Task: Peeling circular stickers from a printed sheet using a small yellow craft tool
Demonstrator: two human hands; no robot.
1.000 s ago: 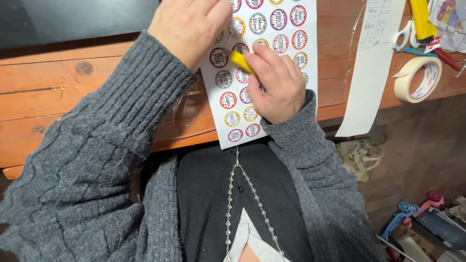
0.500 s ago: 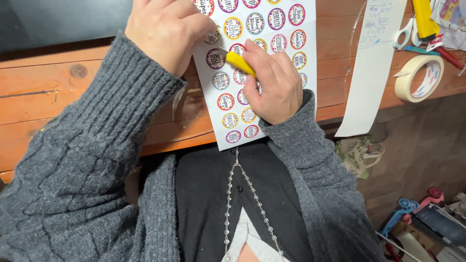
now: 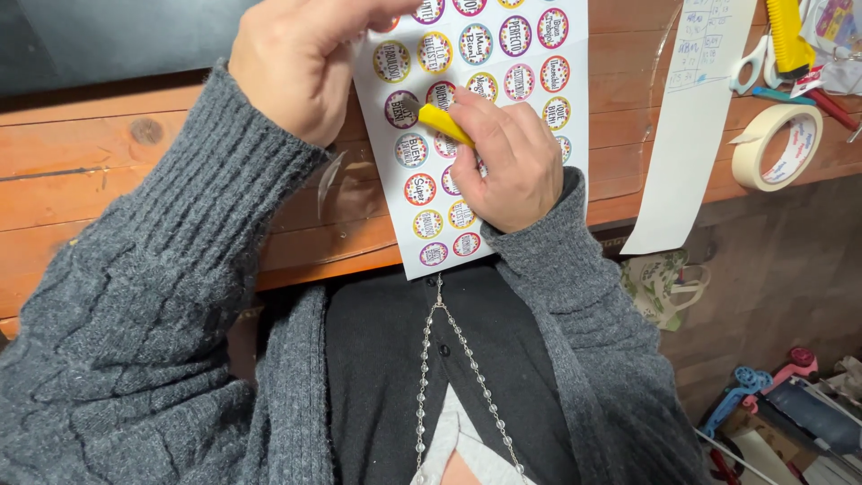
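Observation:
A white sheet of round colourful stickers [image 3: 548, 193] lies on the wooden table, its lower end hanging over the front edge. My right hand [image 3: 507, 162] rests on the sheet's middle, fingers closed around a small yellow tool [image 3: 445, 123] whose tip points up-left at the stickers. My left hand [image 3: 301, 58] hovers at the sheet's upper left corner, fingers curled toward the top edge; whether it pinches the sheet is hidden. Grey knitted sleeves cover both arms.
A long white paper strip [image 3: 687, 126] lies right of the sheet. A roll of beige tape [image 3: 774, 148], scissors [image 3: 750, 63] and a yellow cutter [image 3: 788, 36] sit at the table's right end. The wooden table [image 3: 90, 162] has a dark board behind it. Clutter lies on the floor, lower right.
My left hand has drifted left and down along the sheet's upper left corner. My right hand with the yellow tool has stayed in place on the stickers.

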